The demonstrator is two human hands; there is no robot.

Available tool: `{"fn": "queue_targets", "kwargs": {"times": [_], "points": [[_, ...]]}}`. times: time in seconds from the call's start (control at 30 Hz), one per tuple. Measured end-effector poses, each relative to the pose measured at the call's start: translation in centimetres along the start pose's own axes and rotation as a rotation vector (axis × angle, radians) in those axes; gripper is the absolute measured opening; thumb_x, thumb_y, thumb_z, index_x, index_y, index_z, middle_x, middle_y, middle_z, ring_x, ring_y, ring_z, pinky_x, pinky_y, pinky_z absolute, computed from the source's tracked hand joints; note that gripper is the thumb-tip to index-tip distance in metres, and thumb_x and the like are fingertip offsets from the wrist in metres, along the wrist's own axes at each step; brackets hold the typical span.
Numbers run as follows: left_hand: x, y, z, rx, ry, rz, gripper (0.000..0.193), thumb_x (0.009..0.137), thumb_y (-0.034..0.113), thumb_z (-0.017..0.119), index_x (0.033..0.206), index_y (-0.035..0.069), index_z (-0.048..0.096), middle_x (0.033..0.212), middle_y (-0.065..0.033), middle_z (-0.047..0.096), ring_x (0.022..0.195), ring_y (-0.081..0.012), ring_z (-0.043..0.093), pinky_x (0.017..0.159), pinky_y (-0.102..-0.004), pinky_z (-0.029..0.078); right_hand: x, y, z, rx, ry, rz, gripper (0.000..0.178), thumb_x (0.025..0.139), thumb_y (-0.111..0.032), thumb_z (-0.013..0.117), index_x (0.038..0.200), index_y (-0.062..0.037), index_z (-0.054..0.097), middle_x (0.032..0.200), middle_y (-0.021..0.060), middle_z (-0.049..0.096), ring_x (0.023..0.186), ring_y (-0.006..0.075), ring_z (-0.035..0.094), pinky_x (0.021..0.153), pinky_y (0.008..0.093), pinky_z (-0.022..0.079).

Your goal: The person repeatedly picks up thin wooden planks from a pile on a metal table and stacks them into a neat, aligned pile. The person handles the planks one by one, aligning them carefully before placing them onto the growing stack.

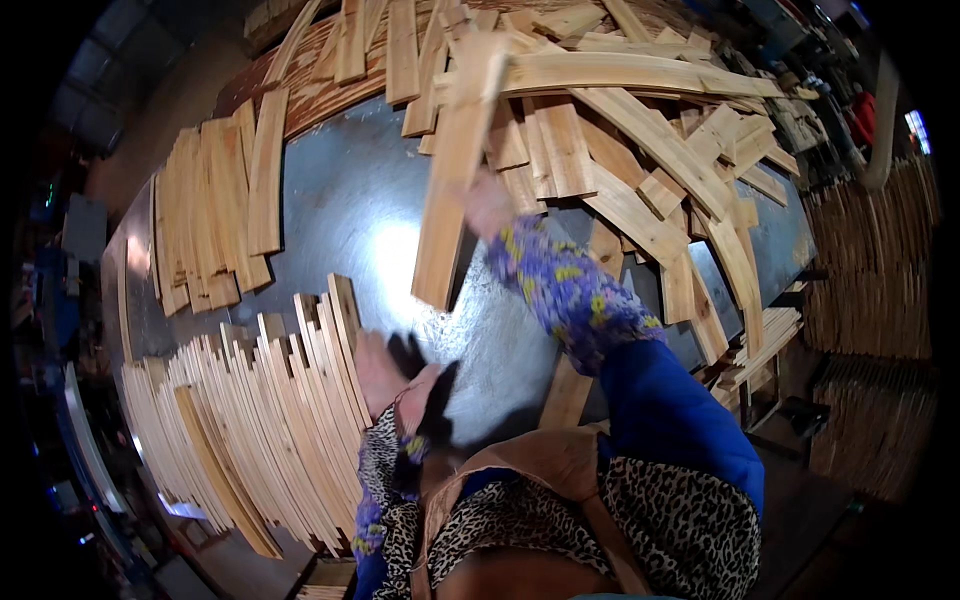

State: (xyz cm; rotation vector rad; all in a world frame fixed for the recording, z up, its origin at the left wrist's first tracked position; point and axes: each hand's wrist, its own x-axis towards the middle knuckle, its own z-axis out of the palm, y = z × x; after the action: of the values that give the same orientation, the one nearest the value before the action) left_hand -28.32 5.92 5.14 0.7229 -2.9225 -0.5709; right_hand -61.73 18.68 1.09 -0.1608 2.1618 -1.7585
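Observation:
A wooden board (448, 220) is in my right hand (487, 203), which grips it by its right edge. The board slants over the metal tabletop (330, 210), its far end blurred near the loose pile. My left hand (385, 378) lies against the right end of a row of boards (270, 410) standing on edge, packed side by side. Its thumb points away from the fingers, and nothing shows in its grasp. The fingertips are partly blurred.
A jumbled pile of boards (640, 200) covers the far and right side of the table. Several boards (200, 215) lie flat side by side at the far left. Tall stacks of wood (868, 270) stand beyond the right edge.

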Motion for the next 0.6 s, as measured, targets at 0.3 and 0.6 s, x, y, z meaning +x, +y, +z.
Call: {"fn": "queue_targets", "kwargs": {"times": [0.3, 0.6], "points": [[2.1, 2.5, 6.2, -0.308, -0.179, -0.31, 0.096, 0.079, 0.017, 0.077, 0.162, -0.004, 0.035, 0.15, -0.0326, 0.052, 0.137, -0.052, 0.054, 0.12, -0.0513, 0.044, 12.4, 4.6, -17.8, 0.805, -0.225, 0.022, 0.041, 0.105, -0.041, 0.07, 0.125, -0.0058, 0.071, 0.102, 0.0105, 0.076, 0.082, 0.0266, 0.072, 0.072, 0.0427, 0.06], [-12.2, 0.1, 1.9, 0.249, -0.233, -0.538, 0.066, 0.088, 0.03, 0.075, 0.145, 0.001, 0.057, 0.161, -0.0206, 0.05, 0.153, -0.0446, 0.041, 0.134, -0.0581, 0.021, 7.9, -2.5, -11.5, 0.482, 0.405, 0.038, 0.053, 0.099, -0.029, 0.076, 0.134, 0.0093, 0.067, 0.122, 0.0184, 0.076, 0.105, 0.0272, 0.073, 0.092, 0.0401, 0.058]]}}
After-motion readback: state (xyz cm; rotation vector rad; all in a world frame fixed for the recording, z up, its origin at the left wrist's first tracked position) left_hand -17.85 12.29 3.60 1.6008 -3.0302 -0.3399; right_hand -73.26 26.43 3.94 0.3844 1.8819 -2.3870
